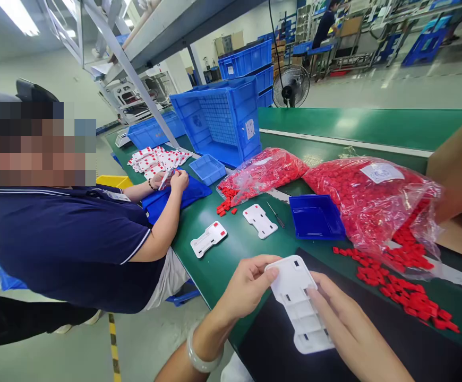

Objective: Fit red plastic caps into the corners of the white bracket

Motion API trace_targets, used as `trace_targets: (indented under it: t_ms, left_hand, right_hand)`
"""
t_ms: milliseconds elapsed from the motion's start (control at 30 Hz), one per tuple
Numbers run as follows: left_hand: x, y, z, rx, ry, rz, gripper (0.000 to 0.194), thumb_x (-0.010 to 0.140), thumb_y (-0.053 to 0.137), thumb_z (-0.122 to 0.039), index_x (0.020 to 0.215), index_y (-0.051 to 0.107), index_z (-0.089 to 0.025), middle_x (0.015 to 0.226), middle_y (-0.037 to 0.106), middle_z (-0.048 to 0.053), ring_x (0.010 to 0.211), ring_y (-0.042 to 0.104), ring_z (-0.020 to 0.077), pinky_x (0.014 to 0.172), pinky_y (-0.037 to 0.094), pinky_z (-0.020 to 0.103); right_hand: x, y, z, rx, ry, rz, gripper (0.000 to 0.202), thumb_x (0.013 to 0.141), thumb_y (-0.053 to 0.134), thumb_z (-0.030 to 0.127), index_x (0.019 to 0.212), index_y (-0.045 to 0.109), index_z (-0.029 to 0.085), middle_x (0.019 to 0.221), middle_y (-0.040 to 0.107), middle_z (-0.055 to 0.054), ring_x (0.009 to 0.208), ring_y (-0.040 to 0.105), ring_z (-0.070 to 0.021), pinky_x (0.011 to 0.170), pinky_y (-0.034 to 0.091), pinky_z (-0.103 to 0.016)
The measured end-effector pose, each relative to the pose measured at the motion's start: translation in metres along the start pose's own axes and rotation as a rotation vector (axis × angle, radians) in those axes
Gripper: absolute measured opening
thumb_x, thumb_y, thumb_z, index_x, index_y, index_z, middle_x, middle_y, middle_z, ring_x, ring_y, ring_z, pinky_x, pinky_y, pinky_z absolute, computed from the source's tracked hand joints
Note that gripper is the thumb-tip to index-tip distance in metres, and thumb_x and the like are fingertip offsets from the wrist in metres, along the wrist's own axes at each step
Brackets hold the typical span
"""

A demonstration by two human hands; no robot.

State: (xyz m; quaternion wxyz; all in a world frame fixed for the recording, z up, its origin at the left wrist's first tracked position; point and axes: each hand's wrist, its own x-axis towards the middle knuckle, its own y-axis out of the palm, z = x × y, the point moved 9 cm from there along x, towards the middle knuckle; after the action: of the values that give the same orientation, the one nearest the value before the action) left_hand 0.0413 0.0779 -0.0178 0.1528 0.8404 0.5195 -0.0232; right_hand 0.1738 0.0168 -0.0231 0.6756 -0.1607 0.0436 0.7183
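Note:
I hold a white plastic plate [299, 303] with rectangular slots over a black mat [394, 345]. My left hand [245, 286] grips its upper left corner, and a pale bangle sits on that wrist. My right hand [344, 326] holds its right edge. Loose small red plastic pieces [402, 294] lie on the mat just right of my hands. Two more white plates [259, 220] [208, 239] lie on the green bench beyond; the left one has red pieces in it.
Two clear bags of red pieces [368, 199] [265, 172] lie behind a small blue tray [316, 216] and a thin screwdriver [275, 214]. A co-worker in a dark shirt [67, 244] sits at left, handling a part near a pile of finished plates [157, 159]. Blue crates [219, 119] stand behind.

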Motion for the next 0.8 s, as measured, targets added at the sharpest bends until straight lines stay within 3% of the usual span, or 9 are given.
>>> trace_targets:
  t_ms: [100,200,367,500,667,800]
  left_hand:
    - [0.0,-0.012,-0.004,0.053,0.072,-0.136,0.036,0.086,0.065,-0.042,0.104,0.069,-0.012,0.085,0.069,0.008,0.074,0.059,0.0158,0.067,0.047,0.026]
    - [0.002,-0.019,0.0,-0.004,0.098,-0.212,0.035,0.087,0.063,-0.042,0.107,0.068,-0.013,0.086,0.07,0.008,0.074,0.061,0.0169,0.067,0.049,0.028]
    - [0.007,-0.013,0.011,-0.159,-0.019,-0.088,0.038,0.088,0.06,-0.045,0.107,0.068,-0.013,0.089,0.07,0.009,0.079,0.065,0.0186,0.074,0.051,0.031]
    - [0.009,-0.011,0.013,-0.151,-0.12,-0.018,0.043,0.085,0.062,-0.049,0.109,0.068,-0.013,0.086,0.071,0.009,0.075,0.065,0.0173,0.066,0.049,0.026]
    - [0.012,0.004,0.017,-0.052,-0.146,0.074,0.041,0.08,0.069,-0.048,0.101,0.07,-0.012,0.082,0.071,0.009,0.068,0.065,0.0158,0.062,0.048,0.024]
    - [0.014,0.006,0.016,-0.003,-0.056,0.005,0.041,0.083,0.066,-0.048,0.098,0.071,-0.011,0.078,0.07,0.008,0.064,0.063,0.0146,0.059,0.047,0.023]
  right_hand:
    - [0.003,-0.009,0.001,-0.127,-0.067,-0.057,0.044,0.092,0.046,0.051,0.128,0.051,0.027,0.108,0.07,-0.005,0.084,0.068,-0.0194,0.069,0.054,-0.027]
    - [0.008,-0.016,-0.006,-0.137,-0.096,-0.104,0.041,0.092,0.047,0.051,0.122,0.056,0.026,0.098,0.071,-0.004,0.078,0.067,-0.019,0.069,0.053,-0.027]
    - [0.012,-0.017,-0.014,-0.039,-0.012,-0.001,0.044,0.089,0.047,0.057,0.109,0.066,0.023,0.084,0.071,-0.001,0.069,0.064,-0.0185,0.059,0.05,-0.026]
    - [0.007,-0.016,-0.007,-0.036,0.025,0.111,0.044,0.086,0.049,0.059,0.106,0.069,0.025,0.078,0.071,0.0,0.065,0.063,-0.0184,0.056,0.049,-0.025]
    - [0.005,-0.024,-0.01,-0.003,0.033,0.008,0.04,0.083,0.055,0.059,0.098,0.071,0.025,0.073,0.068,0.001,0.061,0.06,-0.016,0.052,0.046,-0.024]
    - [0.006,-0.035,-0.026,0.115,0.055,-0.149,0.04,0.081,0.06,0.057,0.099,0.068,0.022,0.08,0.069,-0.001,0.066,0.06,-0.0164,0.056,0.048,-0.024]
